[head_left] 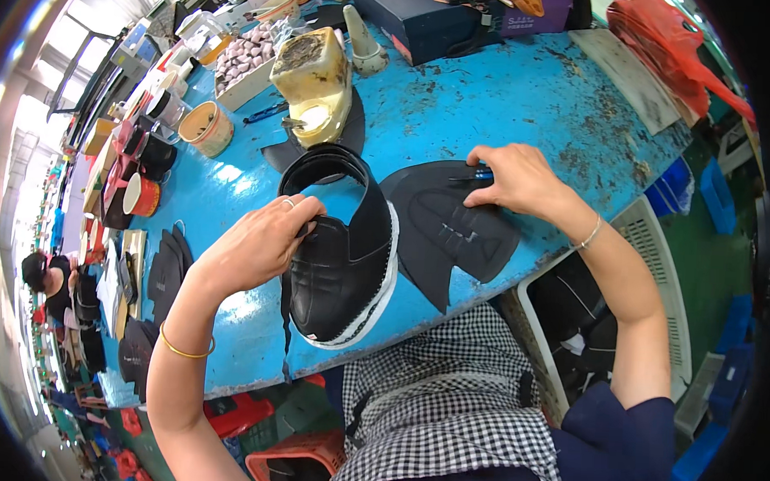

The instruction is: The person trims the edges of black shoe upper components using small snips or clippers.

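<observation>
A black shoe with a white-edged sole lies on the blue table, toe toward me. My left hand grips its left side near the collar. To the right lies a flat black shoe-upper piece. My right hand rests on the far edge of that piece, fingers closed on a small dark tool with a blue tip.
A yellowed glue container stands behind the shoe, with a round tin, a tray of small pale pieces and a dark box farther back. Stacked black upper pieces lie left. A white crate sits lower right. Another person works far left.
</observation>
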`<state>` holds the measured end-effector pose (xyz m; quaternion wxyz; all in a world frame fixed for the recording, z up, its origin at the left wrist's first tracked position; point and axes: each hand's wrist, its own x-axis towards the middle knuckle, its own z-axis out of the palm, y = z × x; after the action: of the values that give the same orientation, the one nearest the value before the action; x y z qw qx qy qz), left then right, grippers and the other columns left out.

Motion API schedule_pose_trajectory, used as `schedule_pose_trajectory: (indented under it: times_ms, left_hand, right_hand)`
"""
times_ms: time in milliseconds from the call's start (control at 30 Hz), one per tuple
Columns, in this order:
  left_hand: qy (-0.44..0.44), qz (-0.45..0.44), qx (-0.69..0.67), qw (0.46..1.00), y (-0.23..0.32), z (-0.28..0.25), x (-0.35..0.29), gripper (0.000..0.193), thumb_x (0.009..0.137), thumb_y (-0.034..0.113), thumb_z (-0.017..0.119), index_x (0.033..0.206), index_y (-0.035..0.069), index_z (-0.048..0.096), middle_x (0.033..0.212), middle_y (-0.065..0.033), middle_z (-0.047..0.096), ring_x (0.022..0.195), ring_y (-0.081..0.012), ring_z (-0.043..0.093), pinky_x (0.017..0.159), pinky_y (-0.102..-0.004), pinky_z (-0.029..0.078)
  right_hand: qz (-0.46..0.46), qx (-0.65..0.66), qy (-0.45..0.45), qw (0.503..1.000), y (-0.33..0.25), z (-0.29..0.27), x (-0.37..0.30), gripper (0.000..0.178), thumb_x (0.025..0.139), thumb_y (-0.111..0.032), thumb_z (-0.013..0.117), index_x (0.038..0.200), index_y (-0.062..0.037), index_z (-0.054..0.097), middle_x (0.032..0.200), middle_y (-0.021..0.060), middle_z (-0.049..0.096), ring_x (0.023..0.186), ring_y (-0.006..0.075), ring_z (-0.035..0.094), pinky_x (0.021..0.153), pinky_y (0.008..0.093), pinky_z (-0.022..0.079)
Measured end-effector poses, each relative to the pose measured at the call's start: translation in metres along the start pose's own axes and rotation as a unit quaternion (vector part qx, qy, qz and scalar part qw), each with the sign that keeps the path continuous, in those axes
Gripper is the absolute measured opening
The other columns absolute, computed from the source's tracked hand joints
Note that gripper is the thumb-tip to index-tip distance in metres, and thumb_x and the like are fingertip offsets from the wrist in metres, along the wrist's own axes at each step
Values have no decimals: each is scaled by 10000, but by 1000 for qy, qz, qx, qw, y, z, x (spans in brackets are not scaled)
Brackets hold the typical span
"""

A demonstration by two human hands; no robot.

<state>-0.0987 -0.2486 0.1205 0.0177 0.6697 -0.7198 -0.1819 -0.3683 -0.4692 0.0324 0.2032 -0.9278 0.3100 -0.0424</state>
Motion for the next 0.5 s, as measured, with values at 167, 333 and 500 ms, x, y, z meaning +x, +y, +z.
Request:
schedule_pose_trajectory:
  times_ms: [167,333,500]
  left_hand:
    - [-26,-3,-10,1000,-3,1,-14,133,949,53,476,1075,27,509,952,-157,550,961,-342,561,856,-445,456]
    - [-49,-5,0,999,-4,2,-21,150,883,51,478,1027,20,503,951,-154,515,962,-330,537,881,-439,444]
    - [-85,14,96,992,-8,6,-26,133,838,25,475,961,26,524,937,-151,506,962,-338,534,903,-445,440]
  right_hand:
    - [-121,26,-17,992,5,20,17,606,666,-397,861,1091,-4,683,950,156,704,959,358,659,840,448,516]
    - [-4,76,-138,987,-18,6,6,569,686,-368,856,1084,-11,662,967,159,692,966,365,652,852,444,500]
    - [-46,68,-60,995,-13,19,6,520,711,-331,856,1047,-44,584,842,144,643,848,313,641,748,434,485]
